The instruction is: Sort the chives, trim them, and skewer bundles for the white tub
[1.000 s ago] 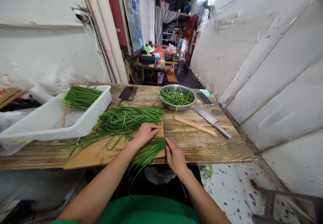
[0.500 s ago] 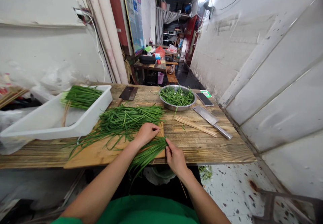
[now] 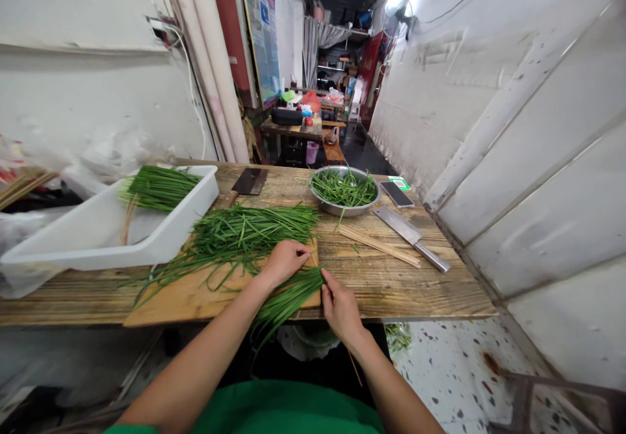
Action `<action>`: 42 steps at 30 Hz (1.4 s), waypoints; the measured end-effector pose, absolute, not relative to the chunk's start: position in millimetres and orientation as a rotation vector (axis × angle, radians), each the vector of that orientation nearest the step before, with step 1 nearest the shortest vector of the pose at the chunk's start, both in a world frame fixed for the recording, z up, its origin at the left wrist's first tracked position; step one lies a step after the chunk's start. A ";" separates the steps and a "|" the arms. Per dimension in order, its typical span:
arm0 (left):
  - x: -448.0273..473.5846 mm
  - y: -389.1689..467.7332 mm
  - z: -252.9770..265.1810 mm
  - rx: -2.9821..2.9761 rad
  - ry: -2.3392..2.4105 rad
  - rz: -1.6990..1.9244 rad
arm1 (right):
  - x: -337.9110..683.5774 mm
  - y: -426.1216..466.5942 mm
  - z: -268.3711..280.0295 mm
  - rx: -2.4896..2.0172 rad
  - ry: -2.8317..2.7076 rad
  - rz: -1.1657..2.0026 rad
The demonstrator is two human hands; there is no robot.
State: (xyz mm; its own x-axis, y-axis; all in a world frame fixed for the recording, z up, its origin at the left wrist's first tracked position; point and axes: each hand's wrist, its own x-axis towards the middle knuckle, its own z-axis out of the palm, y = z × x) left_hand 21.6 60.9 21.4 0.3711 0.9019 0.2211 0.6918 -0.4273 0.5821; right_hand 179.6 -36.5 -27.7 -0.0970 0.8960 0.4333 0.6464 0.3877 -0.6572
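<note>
My left hand (image 3: 287, 262) is closed in a pinch above the edge of the wooden cutting board (image 3: 190, 297); what lies between its fingertips is too small to make out. My right hand (image 3: 342, 302) grips the even end of a small bunch of garlic chives (image 3: 292, 296), index finger along the end. The bunch's leaves trail left and hang past the table's front edge. Below my right hand a thin bamboo skewer (image 3: 355, 369) sticks out. A large loose pile of chives (image 3: 254, 229) covers the back of the board, beyond my left hand.
A cleaver (image 3: 411, 235) and loose bamboo skewers (image 3: 379, 246) lie to the right. Behind them are a metal bowl (image 3: 345, 210) of cut greens and a phone (image 3: 397, 194). At left stands a white tray (image 3: 73, 258) with more chives; a dark blade (image 3: 250, 181) lies at the back.
</note>
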 end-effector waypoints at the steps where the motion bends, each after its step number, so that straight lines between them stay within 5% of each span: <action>1: 21.8 60.0 22.3 2.266 1.373 0.727 | 179.5 -36.4 -27.8 -1.343 -1.825 0.378; 9: 26.5 30.0 38.4 2.534 1.051 0.493 | 178.7 -39.4 -24.5 -1.404 -1.839 0.401; 18: -4.5 63.5 39.0 2.607 1.665 0.670 | 178.5 -39.3 -26.3 -1.348 -1.809 0.379; 42: 1.5 59.3 38.9 2.664 1.547 0.541 | 179.4 -39.0 -27.7 -1.331 -1.810 0.361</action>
State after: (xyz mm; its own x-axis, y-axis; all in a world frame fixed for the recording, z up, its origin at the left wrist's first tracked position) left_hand 1.5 59.3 38.9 0.4508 0.8450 0.2878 0.8402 -0.5105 0.1828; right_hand 179.4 -39.0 -27.7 -0.0837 0.8873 0.4535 0.6457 0.3949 -0.6535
